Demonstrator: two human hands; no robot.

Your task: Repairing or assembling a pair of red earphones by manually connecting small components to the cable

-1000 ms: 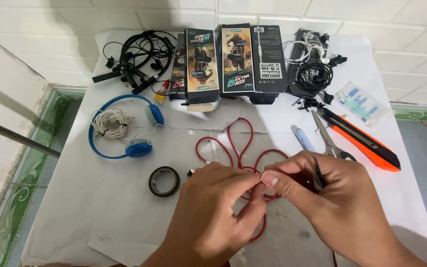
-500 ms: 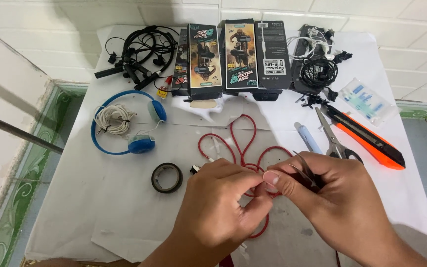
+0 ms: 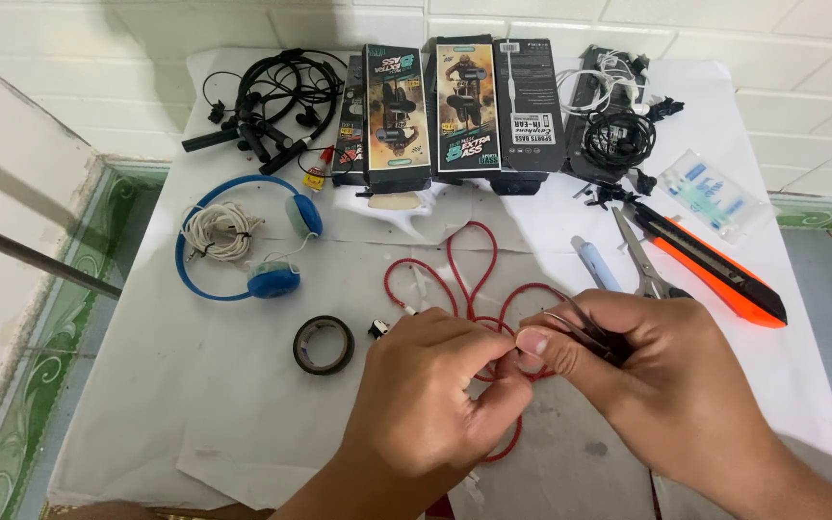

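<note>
My left hand (image 3: 430, 390) and my right hand (image 3: 652, 380) meet over the middle of a white-covered table (image 3: 195, 404). Between their fingertips runs a red earphone cable (image 3: 469, 260), which loops away from me across the cloth. My left hand pinches the cable. My right hand grips metal tweezers (image 3: 575, 325), their tips pointing at the spot where the cable is pinched. A small black earbud piece (image 3: 377, 328) lies just left of my left hand.
A roll of black tape (image 3: 324, 345) lies left of the hands. Blue headphones (image 3: 262, 241) with coiled white cord sit further left. Earphone boxes (image 3: 450, 106) and tangled black cables (image 3: 267, 96) line the far edge. Scissors (image 3: 642, 260) and an orange utility knife (image 3: 715, 265) lie to the right.
Both hands stay together on the red cable with only slight finger movement. The view has shifted a little.
</note>
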